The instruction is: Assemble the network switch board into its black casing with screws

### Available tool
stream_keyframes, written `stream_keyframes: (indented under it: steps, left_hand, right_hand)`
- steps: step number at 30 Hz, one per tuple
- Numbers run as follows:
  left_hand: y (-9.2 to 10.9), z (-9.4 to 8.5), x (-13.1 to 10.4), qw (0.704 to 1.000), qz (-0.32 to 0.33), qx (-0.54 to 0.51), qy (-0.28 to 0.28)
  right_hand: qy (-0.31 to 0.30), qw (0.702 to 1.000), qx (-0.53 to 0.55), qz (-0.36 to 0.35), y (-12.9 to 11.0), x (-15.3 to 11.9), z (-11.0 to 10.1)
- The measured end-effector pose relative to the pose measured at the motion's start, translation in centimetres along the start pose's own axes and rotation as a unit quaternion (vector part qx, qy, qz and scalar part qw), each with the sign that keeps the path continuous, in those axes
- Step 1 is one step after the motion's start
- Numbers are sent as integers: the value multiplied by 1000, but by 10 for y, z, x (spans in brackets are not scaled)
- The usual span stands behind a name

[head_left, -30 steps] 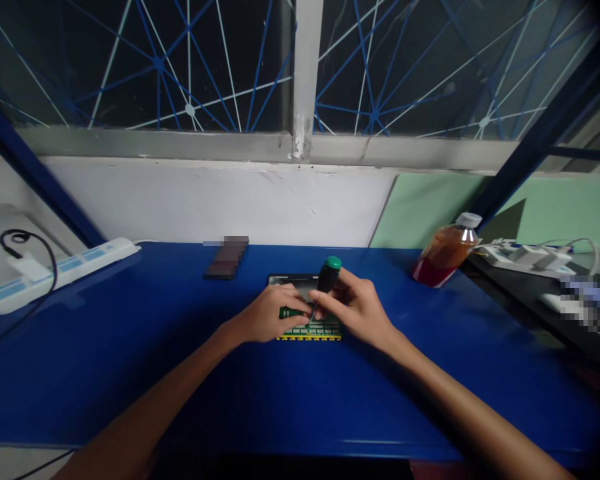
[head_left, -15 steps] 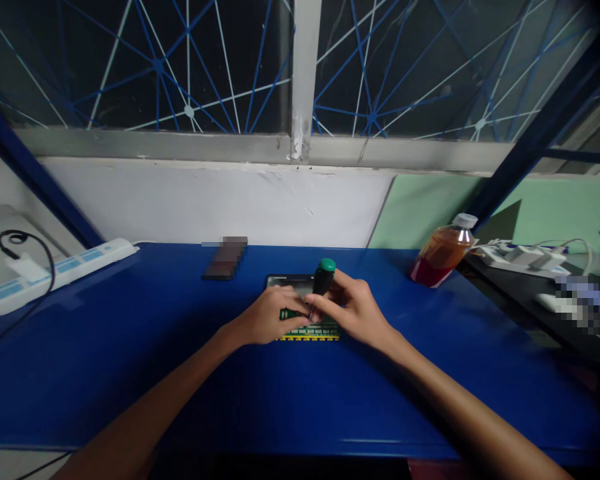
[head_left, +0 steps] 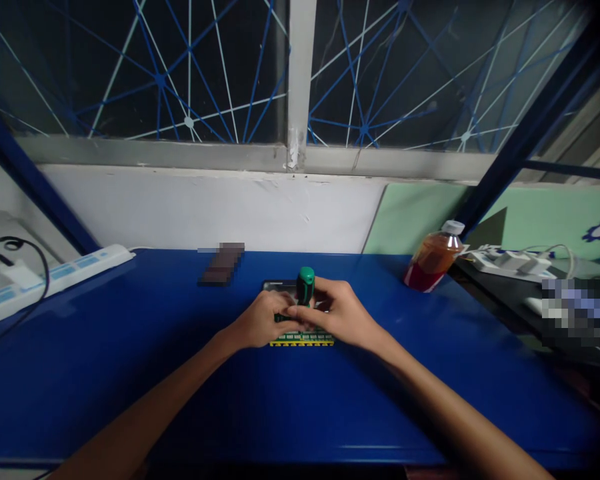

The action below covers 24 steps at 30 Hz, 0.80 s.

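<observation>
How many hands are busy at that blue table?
2. The left hand is over the left part of the green-and-yellow tray, some fingertips hidden; the right hand is beside it, holding the screwdriver.

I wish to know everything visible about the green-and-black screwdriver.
The screwdriver has a black handle with green streaks and a rounded green end, plastic-looking. It stands nearly upright, that end on top, gripped by the right hand above the green board. The left hand is close by; whether it touches the tool is unclear. The hands hide the shaft and tip.
</observation>
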<state>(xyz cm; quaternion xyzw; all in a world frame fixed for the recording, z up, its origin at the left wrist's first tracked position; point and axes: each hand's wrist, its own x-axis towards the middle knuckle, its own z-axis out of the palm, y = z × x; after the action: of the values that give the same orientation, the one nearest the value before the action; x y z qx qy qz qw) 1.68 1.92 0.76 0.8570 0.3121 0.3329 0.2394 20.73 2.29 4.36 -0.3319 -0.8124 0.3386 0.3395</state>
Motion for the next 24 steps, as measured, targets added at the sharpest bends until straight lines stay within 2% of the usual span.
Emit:
stream_keyframes:
  steps: [5, 10, 17, 24]
  left_hand:
    - [-2, 2, 0, 1000, 14, 2, 13]
    - [0, 4, 0, 999, 12, 25, 30]
    - [7, -1, 1, 1000, 11, 12, -14]
    - [5, 0, 2, 999, 6, 25, 19]
  right_hand:
    - [-10, 997, 73, 5, 6, -7, 5]
    - [5, 998, 57, 3, 7, -10, 6]
    - [-2, 999, 49, 5, 7, -13, 5]
    - [16, 999, 51, -9, 8, -12, 4]
